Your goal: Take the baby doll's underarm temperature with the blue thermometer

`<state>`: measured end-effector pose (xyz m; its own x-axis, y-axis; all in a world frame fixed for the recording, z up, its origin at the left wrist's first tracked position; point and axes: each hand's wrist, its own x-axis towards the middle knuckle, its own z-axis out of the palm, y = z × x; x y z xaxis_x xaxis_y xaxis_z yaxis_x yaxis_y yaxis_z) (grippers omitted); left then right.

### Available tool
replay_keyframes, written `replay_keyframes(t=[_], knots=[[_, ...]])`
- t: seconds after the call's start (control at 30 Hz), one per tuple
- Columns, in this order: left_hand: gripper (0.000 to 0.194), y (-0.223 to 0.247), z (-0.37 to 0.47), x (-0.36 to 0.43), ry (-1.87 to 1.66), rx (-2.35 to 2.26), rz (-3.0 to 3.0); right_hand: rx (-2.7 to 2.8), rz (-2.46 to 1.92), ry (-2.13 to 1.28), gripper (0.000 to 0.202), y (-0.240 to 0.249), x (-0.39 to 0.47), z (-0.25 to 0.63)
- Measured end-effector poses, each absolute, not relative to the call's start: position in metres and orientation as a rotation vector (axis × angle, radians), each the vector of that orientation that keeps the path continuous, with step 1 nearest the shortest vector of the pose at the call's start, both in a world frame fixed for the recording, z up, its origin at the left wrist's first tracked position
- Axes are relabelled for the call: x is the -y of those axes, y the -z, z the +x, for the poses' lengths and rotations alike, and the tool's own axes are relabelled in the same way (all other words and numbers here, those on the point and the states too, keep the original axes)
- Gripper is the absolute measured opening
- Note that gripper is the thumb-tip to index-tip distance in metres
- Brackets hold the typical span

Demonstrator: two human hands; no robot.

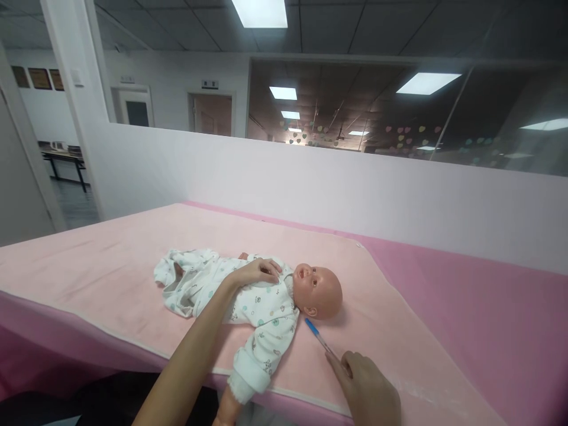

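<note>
A bald baby doll [317,291] lies on its back, its head to the right, dressed in a white romper [251,305] with small printed figures. My left hand [260,272] is on the doll's chest just below the neck, its bent fingers and thumb closing on the romper near the collar. In my right hand [366,378], low on the right, is a thin pen-like stick [314,328] with a blue end. That end points up and left, close beside the doll's head and shoulder. One doll arm [228,405] hangs over the near edge.
A pale pink cloth [133,248] lies over a brighter pink cover [488,302] on the table. Behind it stands a white low wall [310,183] with a glass pane [377,112] above. A doorway with a dark-legged table [64,155] is at the far left.
</note>
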<state>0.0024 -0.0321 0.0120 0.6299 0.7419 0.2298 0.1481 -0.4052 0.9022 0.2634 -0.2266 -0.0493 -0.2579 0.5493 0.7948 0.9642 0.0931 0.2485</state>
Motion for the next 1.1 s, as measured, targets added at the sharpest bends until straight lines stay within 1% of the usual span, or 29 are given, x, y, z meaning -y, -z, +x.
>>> replay_keyframes(t=[0.1,0.2,0.3,0.37,0.4,0.53,0.63,0.73,0.9,1.1], knots=[[0.015,-0.015,0.001,0.034,-0.769,-0.693,1.868,1.811,-1.526,0.95,0.041,0.044,0.217,0.257],[0.012,-0.02,0.002,0.039,-0.778,-0.655,1.822,1.69,-1.445,0.74,0.033,0.021,0.199,0.235],[0.012,-0.022,0.003,0.043,-0.772,-0.648,1.81,1.686,-1.208,0.459,0.026,-0.004,0.17,0.199],[0.012,-0.022,0.003,0.043,-0.79,-0.654,1.808,1.747,-1.043,0.381,0.02,-0.013,0.146,0.173],[0.012,-0.021,0.003,0.043,-0.813,-0.651,1.808,1.82,-0.986,0.358,0.022,-0.015,0.134,0.161],[0.013,-0.018,0.004,0.041,-0.913,-0.648,1.816,1.906,-0.886,0.255,0.038,0.001,0.102,0.134],[0.012,-0.018,0.005,0.041,-0.872,-0.669,1.804,1.818,-0.859,0.166,0.042,0.019,0.094,0.133],[0.013,-0.018,0.006,0.041,-0.813,-0.659,1.77,1.725,-0.859,0.091,0.041,0.028,0.095,0.134],[0.017,-0.016,0.006,0.039,-0.816,-0.634,1.707,1.64,-0.899,0.037,0.037,0.029,0.096,0.133],[0.014,-0.014,0.006,0.036,-0.859,-0.636,1.697,1.614,-0.889,0.016,0.035,0.028,0.097,0.133]])
